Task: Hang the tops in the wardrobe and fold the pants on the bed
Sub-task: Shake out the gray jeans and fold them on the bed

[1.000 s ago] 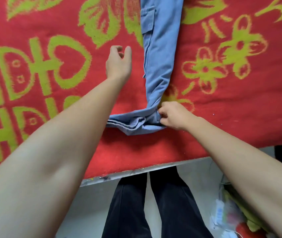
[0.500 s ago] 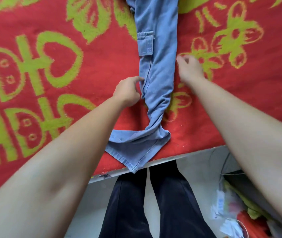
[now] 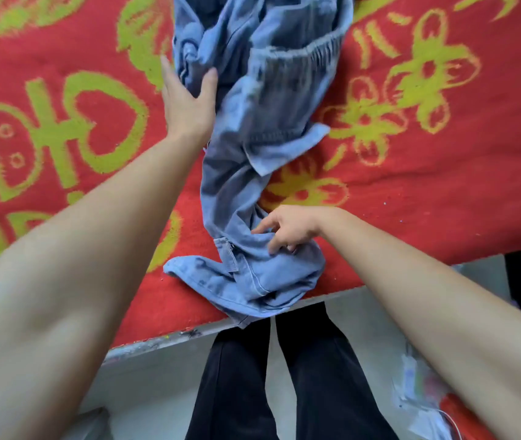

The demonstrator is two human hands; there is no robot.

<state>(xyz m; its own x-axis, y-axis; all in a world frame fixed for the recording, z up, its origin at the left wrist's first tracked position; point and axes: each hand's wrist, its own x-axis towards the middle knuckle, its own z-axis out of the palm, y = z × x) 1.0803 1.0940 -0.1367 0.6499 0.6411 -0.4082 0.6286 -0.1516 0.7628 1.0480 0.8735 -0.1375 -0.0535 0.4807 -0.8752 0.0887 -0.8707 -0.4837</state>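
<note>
Light blue jeans [image 3: 253,128] lie lengthwise on the red blanket [image 3: 443,185], bunched and partly doubled over. Their elastic waistband [image 3: 297,55] is rumpled at the top centre and the leg ends [image 3: 253,281] reach the bed's near edge. My left hand [image 3: 186,100] is at the jeans' upper left side, with fabric caught between its thumb and fingers. My right hand [image 3: 287,230] rests lower down on the legs, its fingers curled into the cloth folds. The view is blurred around the waistband.
The blanket carries green flower and character patterns. The bed's near edge [image 3: 164,341] runs below the jeans. My legs in black trousers [image 3: 284,376] stand on the pale floor. Loose items [image 3: 427,404] lie on the floor at the lower right.
The waist end of the jeans has come down toward me and bunched up. My left hand moved up to that end. My right hand dropped back from beside the leg onto the lower legs.
</note>
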